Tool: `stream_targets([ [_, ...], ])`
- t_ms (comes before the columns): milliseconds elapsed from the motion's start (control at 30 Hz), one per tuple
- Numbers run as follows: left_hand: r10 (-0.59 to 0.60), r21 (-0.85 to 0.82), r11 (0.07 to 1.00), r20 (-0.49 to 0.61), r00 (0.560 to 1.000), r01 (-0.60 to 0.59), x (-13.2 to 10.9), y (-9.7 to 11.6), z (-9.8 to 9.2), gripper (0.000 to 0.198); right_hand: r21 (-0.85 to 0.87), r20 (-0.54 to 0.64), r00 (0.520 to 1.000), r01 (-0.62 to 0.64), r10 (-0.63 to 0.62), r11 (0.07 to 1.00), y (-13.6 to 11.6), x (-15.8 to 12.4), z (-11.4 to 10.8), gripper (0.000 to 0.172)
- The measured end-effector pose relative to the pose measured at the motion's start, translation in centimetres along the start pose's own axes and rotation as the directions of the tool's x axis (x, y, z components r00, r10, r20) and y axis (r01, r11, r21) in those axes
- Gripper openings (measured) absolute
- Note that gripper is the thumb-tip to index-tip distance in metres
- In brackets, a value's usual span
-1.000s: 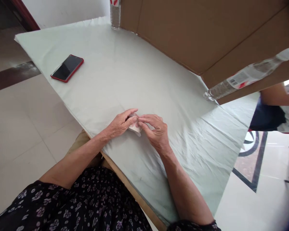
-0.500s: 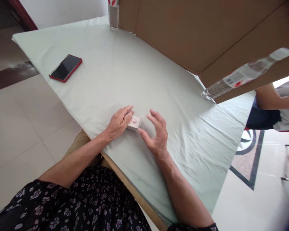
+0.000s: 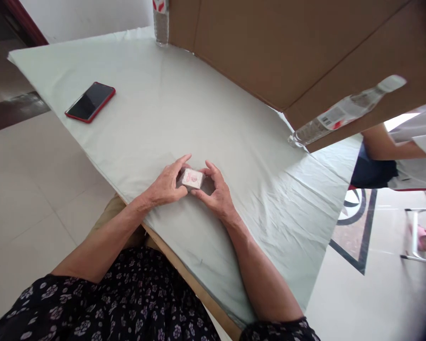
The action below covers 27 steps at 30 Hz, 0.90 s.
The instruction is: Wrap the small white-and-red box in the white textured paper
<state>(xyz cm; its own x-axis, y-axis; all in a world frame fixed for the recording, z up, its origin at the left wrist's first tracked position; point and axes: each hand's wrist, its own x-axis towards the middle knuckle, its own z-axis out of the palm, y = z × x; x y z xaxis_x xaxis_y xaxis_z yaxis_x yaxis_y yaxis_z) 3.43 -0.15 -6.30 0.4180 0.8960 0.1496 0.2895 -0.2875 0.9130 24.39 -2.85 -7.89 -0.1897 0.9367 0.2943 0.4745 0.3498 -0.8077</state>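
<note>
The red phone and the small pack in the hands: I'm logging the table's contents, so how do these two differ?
The red phone lies untouched near the table edge; the small pack is gripped between left hand and right hand. The phone is dark-faced with a red rim; the pack is pale with a pinkish print. The phone is long and thin; the pack squarer and thicker. Both are rectangular.

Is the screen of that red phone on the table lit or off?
Off, it seems: the red phone lies face up on the pale cloth, its screen dark all over.
</note>
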Motion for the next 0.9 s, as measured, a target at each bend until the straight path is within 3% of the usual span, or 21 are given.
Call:
stream_targets([
  [133, 0.078, 0.029, 0.997, -0.045, 0.996, -0.077, -0.1, 0.4, 0.5, 0.089, -0.048, -0.106, 0.993, 0.052, -0.056, 0.998, -0.5, -0.3, 0.0, 0.071],
  [333, 0.113, 0.143, 0.984, -0.013, 0.994, -0.11, 0.0, 0.2, 0.5, 0.087, -0.099, -0.006, 0.999, 0.039, -0.04, 0.994, -0.2, -0.2, -0.6, 0.067],
  [467, 0.119, 0.103, 0.988, -0.016, 0.993, -0.117, -0.1, 0.3, 0.2, 0.089, -0.079, -0.049, 0.998, 0.045, -0.049, 0.996, -0.6, -0.4, -0.9, 0.065],
  [700, 0.111, 0.234, 0.967, -0.05, 0.993, -0.096, -0.2, 0.4, 0.1, 0.088, -0.102, -0.168, 0.979, 0.095, -0.111, 0.99, -1.8, -0.4, -1.0, 0.031],
  [900, 0.096, 0.315, 0.945, -0.027, 0.995, -0.083, 0.1, 0.1, 0.5, 0.091, -0.29, -0.11, 0.978, 0.138, -0.176, 0.947, -2.6, 0.9, -1.5, 0.017],
])
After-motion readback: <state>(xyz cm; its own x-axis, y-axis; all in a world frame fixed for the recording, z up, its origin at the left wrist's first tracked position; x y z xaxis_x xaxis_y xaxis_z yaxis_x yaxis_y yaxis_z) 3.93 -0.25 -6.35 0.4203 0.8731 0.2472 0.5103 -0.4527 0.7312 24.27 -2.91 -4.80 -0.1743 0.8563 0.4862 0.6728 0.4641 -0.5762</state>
